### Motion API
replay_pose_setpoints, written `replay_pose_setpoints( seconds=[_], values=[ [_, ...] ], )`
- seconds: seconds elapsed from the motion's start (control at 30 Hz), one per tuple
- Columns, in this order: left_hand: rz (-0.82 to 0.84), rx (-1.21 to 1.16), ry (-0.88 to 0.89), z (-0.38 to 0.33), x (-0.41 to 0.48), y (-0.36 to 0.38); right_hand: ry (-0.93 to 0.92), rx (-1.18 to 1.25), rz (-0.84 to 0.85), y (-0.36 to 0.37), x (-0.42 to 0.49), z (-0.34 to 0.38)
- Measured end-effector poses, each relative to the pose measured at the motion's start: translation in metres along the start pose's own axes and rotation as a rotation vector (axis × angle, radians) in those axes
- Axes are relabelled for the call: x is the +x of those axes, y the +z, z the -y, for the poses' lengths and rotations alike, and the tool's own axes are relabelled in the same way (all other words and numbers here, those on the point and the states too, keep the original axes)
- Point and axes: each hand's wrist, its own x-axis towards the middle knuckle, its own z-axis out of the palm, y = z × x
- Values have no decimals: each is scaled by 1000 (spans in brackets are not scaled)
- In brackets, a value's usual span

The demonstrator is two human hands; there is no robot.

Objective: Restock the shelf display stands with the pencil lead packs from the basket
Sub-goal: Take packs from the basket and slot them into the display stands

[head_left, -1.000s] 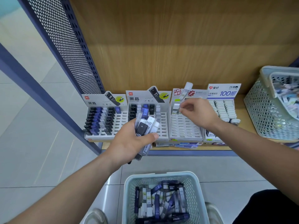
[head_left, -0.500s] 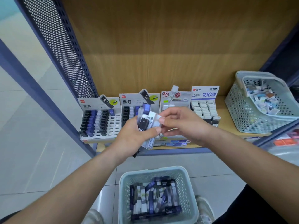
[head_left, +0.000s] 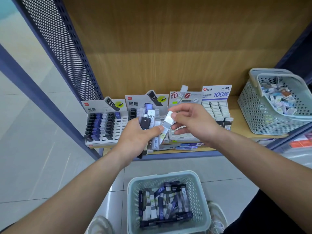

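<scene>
While the left hand (head_left: pixel 136 139) grips a bunch of packs (head_left: pixel 149 119), the right hand (head_left: pixel 192 122) pinches one clear pack (head_left: pixel 167 125) (tilted) near the stands (head_left: pixel 184 135); more fill the floor basket (head_left: pixel 199 186).

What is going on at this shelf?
A person is restocking pencil lead packs. The left hand grips a bunch of packs, and the right hand pinches one clear pack beside it. Four display stands sit on the shelf; the third stand has many free slots. The floor basket holds many more packs.
</scene>
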Motion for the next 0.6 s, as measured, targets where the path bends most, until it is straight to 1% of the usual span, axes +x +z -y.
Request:
replay_pose_setpoints(
  seconds=[0.1,0.17,0.23,0.3,0.43,0.53,0.6],
  values=[
    [-7,-3,-8,2,4,-1,2,3,0,0,4,-1],
    [7,-8,-8,4,6,-2,3,17,65,0,6,-2],
    [39,2,-8,4,5,-1,-24,-29,131,-1,8,-5],
    [47,11,-17,4,5,0,-54,-79,125,-7,11,-6],
    [19,-77,-86,3,6,-5,-109,-66,-62,-42,28,-8],
    [24,-91,-115,5,7,-8,-128,-267,-214,-72,43,-22],
    [42,-70,-131,9,7,-7,-119,-422,-275,-88,55,-37]
  ],
)
